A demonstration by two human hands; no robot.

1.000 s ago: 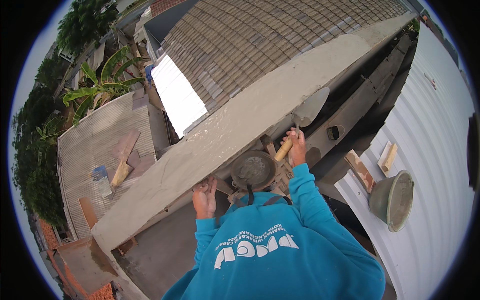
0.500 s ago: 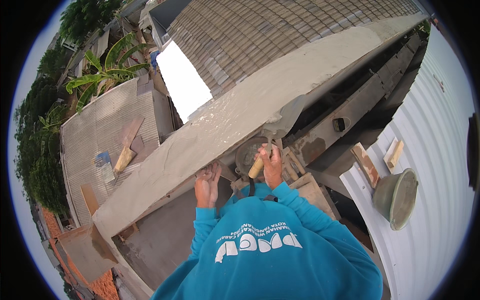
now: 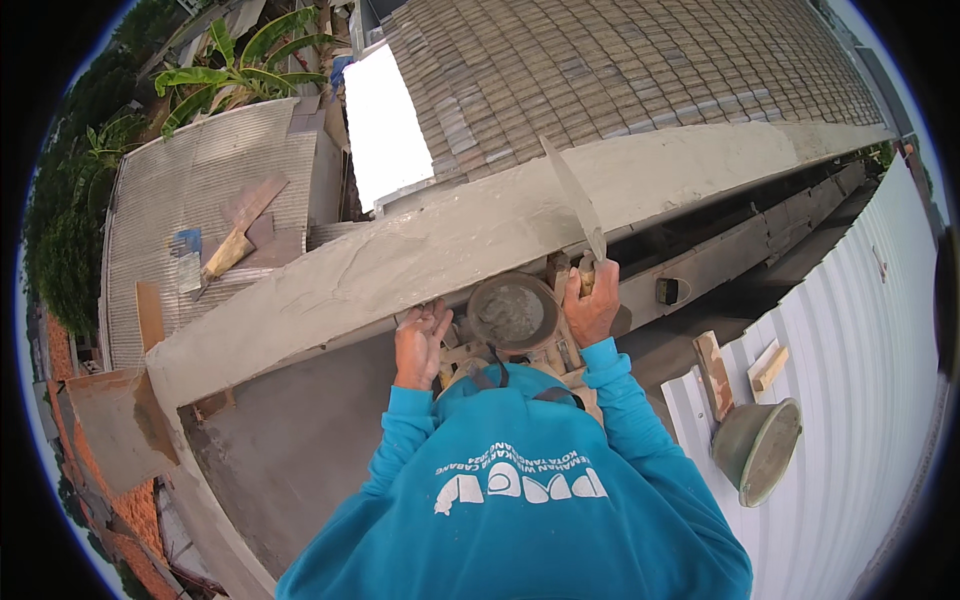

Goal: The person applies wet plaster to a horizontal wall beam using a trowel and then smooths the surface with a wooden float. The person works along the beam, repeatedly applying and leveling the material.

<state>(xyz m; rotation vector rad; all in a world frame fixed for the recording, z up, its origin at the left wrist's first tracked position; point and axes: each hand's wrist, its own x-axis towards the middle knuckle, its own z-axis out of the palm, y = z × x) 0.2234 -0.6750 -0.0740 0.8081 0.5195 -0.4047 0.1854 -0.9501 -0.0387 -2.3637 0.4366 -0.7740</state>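
Head camera's pointing straight down at someone in a blue sweatshirt [image 3: 530, 530], and I'm watching them working along a long, sloping ledge [image 3: 440, 255] that's wearing a coat of grey mortar. Their right hand [image 3: 593, 303] is clenching the wooden handle of a trowel [image 3: 577, 203], thumb wrapping up over the top. The trowel's sitting just past the front edge of the ledge at the handle end, with the blade tilting nearly edge-on and crossing the ledge, its tip showing against the tiled roof [image 3: 620, 70] behind. Can't tell from up here if the blade's touching the mortar or just hovering.

Left hand [image 3: 420, 345] isn't holding anything that I can see: fingers are curling loosely with the palm partly showing, right by the ledge's lower edge. Whether the fingertips are actually touching it, no idea.

Between the two hands there's a round pan [image 3: 477, 315] holding wet grey mix [image 3: 512, 310]. Off to the right, a greenish bucket [image 3: 735, 448] is tilting on the pale ribbed metal roof [image 3: 850, 370], with a couple of wood pieces [image 3: 714, 375] lying near it. A small dark container [image 3: 666, 291] is sitting beyond the right hand, and over on the far left a banana plant [image 3: 240, 75] is sticking up past a corrugated roof [image 3: 155, 240].
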